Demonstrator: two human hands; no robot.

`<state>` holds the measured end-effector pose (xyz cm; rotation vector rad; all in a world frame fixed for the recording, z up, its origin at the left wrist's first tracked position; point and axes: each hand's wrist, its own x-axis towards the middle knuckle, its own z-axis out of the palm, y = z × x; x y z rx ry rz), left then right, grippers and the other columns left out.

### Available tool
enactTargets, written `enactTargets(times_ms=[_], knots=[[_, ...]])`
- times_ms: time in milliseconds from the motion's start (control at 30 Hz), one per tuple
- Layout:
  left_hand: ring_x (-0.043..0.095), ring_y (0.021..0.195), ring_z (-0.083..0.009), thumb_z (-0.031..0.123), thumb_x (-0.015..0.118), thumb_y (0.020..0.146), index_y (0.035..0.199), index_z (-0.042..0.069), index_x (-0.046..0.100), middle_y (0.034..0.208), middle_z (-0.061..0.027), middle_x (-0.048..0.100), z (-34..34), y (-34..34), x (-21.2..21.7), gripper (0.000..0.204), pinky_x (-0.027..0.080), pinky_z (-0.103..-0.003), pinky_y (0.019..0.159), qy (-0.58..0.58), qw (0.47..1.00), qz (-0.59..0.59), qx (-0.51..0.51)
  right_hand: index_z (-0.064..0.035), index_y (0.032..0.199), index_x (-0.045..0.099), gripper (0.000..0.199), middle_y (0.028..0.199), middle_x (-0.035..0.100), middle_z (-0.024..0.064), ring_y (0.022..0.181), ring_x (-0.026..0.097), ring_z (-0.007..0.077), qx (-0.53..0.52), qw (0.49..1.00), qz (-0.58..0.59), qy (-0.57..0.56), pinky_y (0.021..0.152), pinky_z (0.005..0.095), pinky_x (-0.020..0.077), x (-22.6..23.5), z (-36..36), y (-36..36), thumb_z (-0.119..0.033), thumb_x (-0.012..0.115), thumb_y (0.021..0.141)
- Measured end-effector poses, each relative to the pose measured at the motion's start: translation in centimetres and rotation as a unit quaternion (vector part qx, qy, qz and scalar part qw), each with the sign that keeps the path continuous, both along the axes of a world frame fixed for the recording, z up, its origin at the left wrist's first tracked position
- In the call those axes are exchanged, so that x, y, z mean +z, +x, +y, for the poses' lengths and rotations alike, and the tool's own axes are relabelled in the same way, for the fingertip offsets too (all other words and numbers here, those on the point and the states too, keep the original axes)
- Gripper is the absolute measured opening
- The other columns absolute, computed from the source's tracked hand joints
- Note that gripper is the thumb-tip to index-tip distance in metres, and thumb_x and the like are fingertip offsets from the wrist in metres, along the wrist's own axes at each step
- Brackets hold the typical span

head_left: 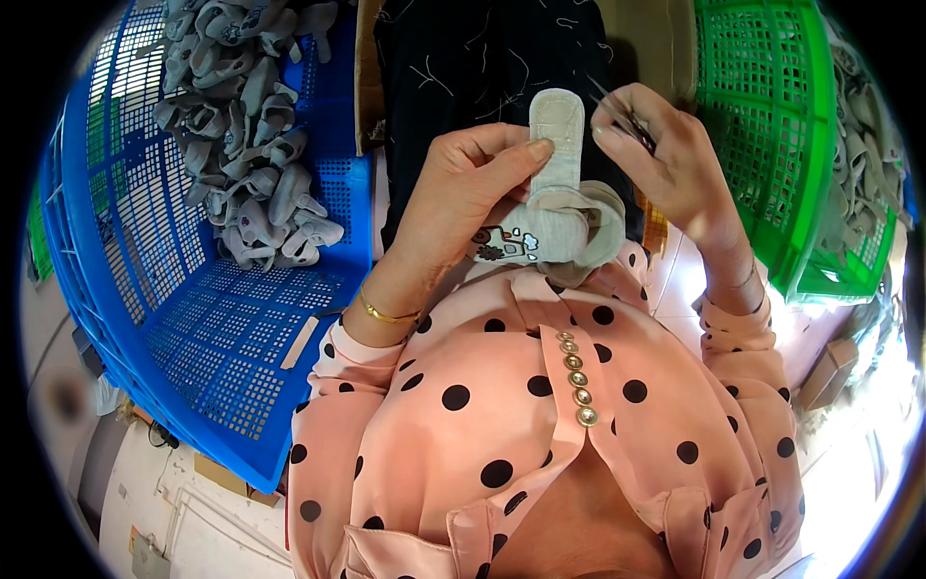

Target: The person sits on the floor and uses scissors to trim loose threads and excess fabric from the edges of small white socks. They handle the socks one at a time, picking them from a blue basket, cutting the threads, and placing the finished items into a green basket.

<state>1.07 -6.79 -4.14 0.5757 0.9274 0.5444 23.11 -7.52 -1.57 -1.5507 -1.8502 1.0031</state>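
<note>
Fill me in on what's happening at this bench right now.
A person in a pink polka-dot blouse holds a small grey baby shoe in the left hand, thumb pressed on its upturned sole. The right hand pinches a thin metal tool, perhaps small snips, right beside the sole's tip. A blue crate on the person's left holds a heap of similar grey shoes; a green crate on the right holds more.

The small grey shoe (pixel 555 207) is soft matt knit cloth with a pale, finely textured fabric sole. The snips (pixel 622 118) look like thin shiny metal. Both the blue crate (pixel 231 328) and the green crate (pixel 772 125) are glossy perforated plastic. The grey shoes heaped (pixel 246 125) inside look equally matt.
</note>
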Motion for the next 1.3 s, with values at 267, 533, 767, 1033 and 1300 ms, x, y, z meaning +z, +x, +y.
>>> enactTargets(times_ms=[267, 533, 767, 1033, 1300], knots=[[0.066, 0.067, -0.0088, 0.015, 0.065, 0.091, 0.099, 0.001, 0.07, 0.081, -0.0062, 0.071, -0.2, 0.1, 0.3, 0.017, 0.056, -0.022, 0.058, -0.005, 0.999, 0.013, 0.031, -0.0099, 0.074, 0.048, 0.041, 0.055, 0.05, 0.0055, 0.049, 0.054, 0.0259, 0.073, 0.928, -0.301, 0.205, 0.043, 0.034, 0.0397, 1.2, -1.1, 0.1, -0.044, 0.069, 0.082], [0.066, 0.066, -0.0086, 0.014, 0.067, 0.089, 0.094, 0.001, 0.072, 0.079, -0.006, 0.07, -0.2, -0.1, 0.5, 0.015, 0.055, -0.021, 0.06, -0.015, 0.999, 0.009, 0.029, -0.0116, 0.07, 0.047, 0.042, 0.053, 0.05, 0.004, 0.049, 0.055, 0.0242, 0.093, 0.926, -0.318, 0.18, 0.042, 0.0332, 0.04, 1.0, -0.8, -0.2, -0.046, 0.067, 0.083], [0.065, 0.066, -0.0081, 0.013, 0.068, 0.089, 0.095, 0.0, 0.072, 0.079, -0.0061, 0.07, -0.2, 0.0, 0.6, 0.015, 0.053, -0.02, 0.062, -0.026, 0.999, -0.002, 0.021, -0.0107, 0.07, 0.048, 0.042, 0.054, 0.052, 0.0051, 0.05, 0.056, 0.0251, 0.112, 0.915, -0.344, 0.177, 0.043, 0.0331, 0.0412, 1.4, -0.7, -0.3, -0.045, 0.065, 0.085], [0.051, 0.055, -0.0013, 0.017, 0.07, 0.088, 0.096, 0.001, 0.074, 0.067, 0.0001, 0.061, -0.6, 0.3, 0.7, 0.017, 0.035, -0.014, 0.046, -0.004, 0.999, 0.028, 0.025, -0.0048, 0.077, 0.054, 0.04, 0.06, 0.052, 0.0123, 0.054, 0.053, 0.0322, 0.044, 0.992, -0.116, 0.005, 0.048, 0.0345, 0.0411, 0.3, -0.3, 0.7, -0.041, 0.062, 0.091], [0.056, 0.06, -0.0024, 0.015, 0.073, 0.087, 0.1, 0.0, 0.066, 0.072, -0.0001, 0.064, -1.1, 2.0, 1.3, 0.021, 0.044, -0.017, 0.05, 0.135, 0.984, 0.079, 0.083, 0.0033, 0.091, 0.057, 0.027, 0.065, 0.047, 0.0044, 0.062, 0.042, 0.0074, -0.041, 0.967, 0.156, -0.199, 0.055, 0.0258, 0.0421, 0.0, -0.4, -1.3, -0.023, 0.062, 0.093]])
